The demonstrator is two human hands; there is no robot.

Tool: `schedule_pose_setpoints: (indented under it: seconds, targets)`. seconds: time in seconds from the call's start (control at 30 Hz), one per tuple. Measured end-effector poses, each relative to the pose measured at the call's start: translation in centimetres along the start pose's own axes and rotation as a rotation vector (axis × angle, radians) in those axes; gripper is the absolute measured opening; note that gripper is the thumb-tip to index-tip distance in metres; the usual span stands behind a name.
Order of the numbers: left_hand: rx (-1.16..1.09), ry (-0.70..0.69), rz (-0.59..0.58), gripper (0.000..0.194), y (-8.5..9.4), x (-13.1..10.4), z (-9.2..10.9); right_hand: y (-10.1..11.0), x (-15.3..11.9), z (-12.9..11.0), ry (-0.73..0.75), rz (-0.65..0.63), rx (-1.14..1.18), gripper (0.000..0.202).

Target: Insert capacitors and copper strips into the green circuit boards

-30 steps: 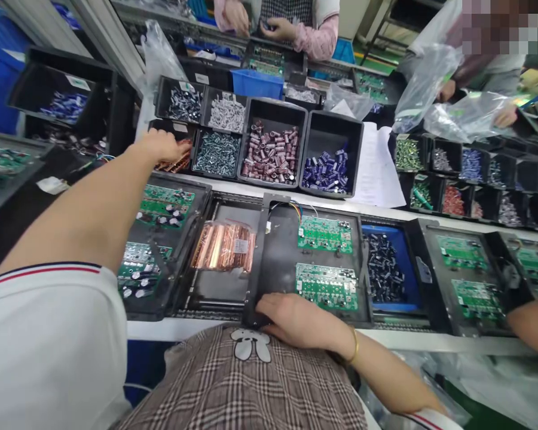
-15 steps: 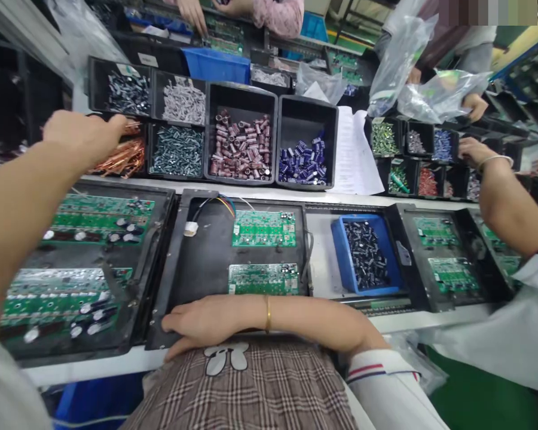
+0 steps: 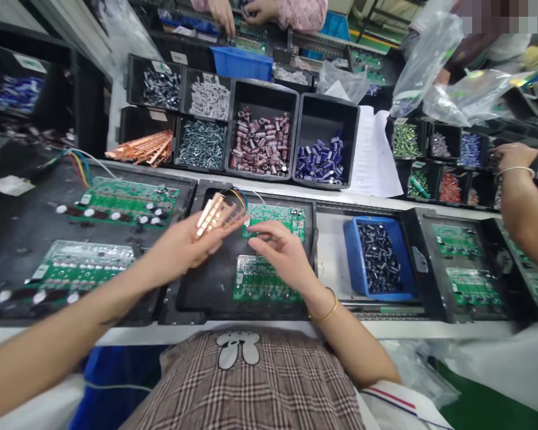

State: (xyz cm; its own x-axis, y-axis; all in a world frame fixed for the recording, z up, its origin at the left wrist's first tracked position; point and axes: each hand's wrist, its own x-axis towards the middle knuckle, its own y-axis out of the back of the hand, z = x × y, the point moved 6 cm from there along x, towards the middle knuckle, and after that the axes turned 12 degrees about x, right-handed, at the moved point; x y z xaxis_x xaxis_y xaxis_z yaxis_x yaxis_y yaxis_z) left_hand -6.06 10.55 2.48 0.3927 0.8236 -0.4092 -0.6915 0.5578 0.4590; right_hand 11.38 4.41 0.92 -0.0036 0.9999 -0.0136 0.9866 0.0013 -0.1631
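My left hand [image 3: 177, 246] is closed around a bunch of flat copper strips [image 3: 219, 216], which fan out past the fingertips over the black tray [image 3: 204, 292]. Just right of the strips is my right hand [image 3: 286, 255], fingers curved and parted, with nothing visible in it. Beneath it lie two green circuit boards; it partly covers the upper board [image 3: 296, 220] and the lower board [image 3: 255, 289]. Coloured wires run at the upper board's left end. More copper strips [image 3: 144, 147] stick out of a black bin at the back left.
Black bins hold brown capacitors [image 3: 262, 143], blue capacitors [image 3: 321, 158] and small dark parts [image 3: 201, 145]. A blue bin [image 3: 356, 280] of black components stands to the right. Another tray with populated boards [image 3: 89, 263] lies left. Co-workers' hands [image 3: 515, 156] work at the right and across the bench.
My left hand has come from the copper-strip bin to above the middle tray, carrying strips. My right hand has lifted from the tray's front edge towards them. The view has shifted slightly left.
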Motion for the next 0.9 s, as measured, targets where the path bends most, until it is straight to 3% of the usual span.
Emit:
schedule_pose_setpoints:
  seconds: [0.1, 0.2, 0.33, 0.5, 0.67, 0.73, 0.8, 0.9]
  targets:
    - [-0.237, 0.046, -0.069, 0.043, -4.9, -1.8, -1.3, -0.3, -0.5, 0.7, 0.001, 0.057, 0.119, 0.018]
    - [-0.308, -0.005, 0.034, 0.030, -6.6, -2.2, -1.8, -0.2, -1.1, 1.4, 0.001, 0.142, 0.170, 0.014]
    - [-0.388, -0.001, 0.129, 0.023, -8.1, -2.7, -1.8, 0.2, -1.5, 1.3, 0.025, 0.186, 0.139, 0.013]
    - [-0.565, 0.038, 0.115, 0.025, -9.3, -3.0, -1.9, 0.2, -1.9, 0.9, 0.046, 0.238, 0.043, 0.014]
    - [-0.723, 0.058, 0.170, 0.033, -7.8, -3.0, -2.4, 1.7, -1.2, -0.2, 0.002, 0.234, 0.097, 0.015]
    - [-0.771, 0.101, 0.195, 0.032, -6.8, -2.9, -2.6, 3.0, 0.1, -1.2, 0.050, 0.195, -0.099, 0.014]
    - [-0.780, 0.153, 0.170, 0.028, -6.3, -2.8, -2.7, 3.6, 2.2, -1.8, 0.138, 0.086, -0.441, 0.014]
    - [-0.790, 0.178, 0.107, 0.029, -6.3, -2.5, -2.7, 3.0, 5.1, -0.4, 0.221, -0.152, -0.924, 0.019]
